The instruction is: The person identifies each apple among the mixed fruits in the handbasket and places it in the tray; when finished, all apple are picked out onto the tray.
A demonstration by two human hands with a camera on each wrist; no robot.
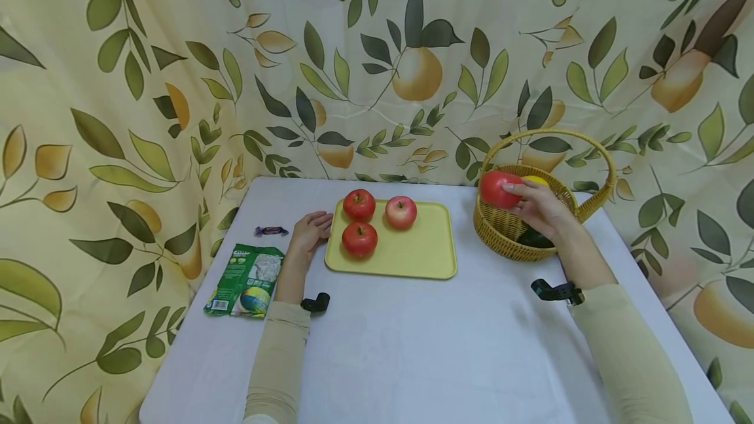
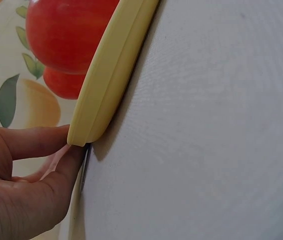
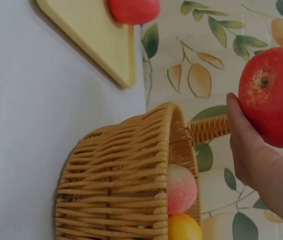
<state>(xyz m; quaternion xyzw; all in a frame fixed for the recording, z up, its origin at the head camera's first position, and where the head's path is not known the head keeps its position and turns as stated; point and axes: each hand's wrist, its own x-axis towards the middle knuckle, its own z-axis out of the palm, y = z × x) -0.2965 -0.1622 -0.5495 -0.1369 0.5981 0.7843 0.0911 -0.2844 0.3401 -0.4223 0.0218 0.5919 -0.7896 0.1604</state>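
My right hand (image 1: 538,205) grips a red apple (image 1: 499,189) above a wicker basket (image 1: 491,233) with a tall handle. In the right wrist view the apple (image 3: 276,97) is raised past the rim, with fingers along its side. Inside the basket are a pinkish peach (image 3: 180,190), a yellow fruit (image 3: 185,229) and a dark green item (image 1: 533,238), partly hidden. At the left edge of a yellow tray (image 1: 406,264), my left hand (image 1: 309,234) pinches the rim, fingertips above and below it in the left wrist view. Three red apples (image 1: 359,239) sit on the tray's left half.
Left of the left forearm lie a green snack packet (image 1: 244,280) and a small purple wrapped candy (image 1: 271,231). White cloth (image 1: 424,345) covers the table. A leaf-patterned curtain (image 1: 377,123) hangs right behind the table's back edge.
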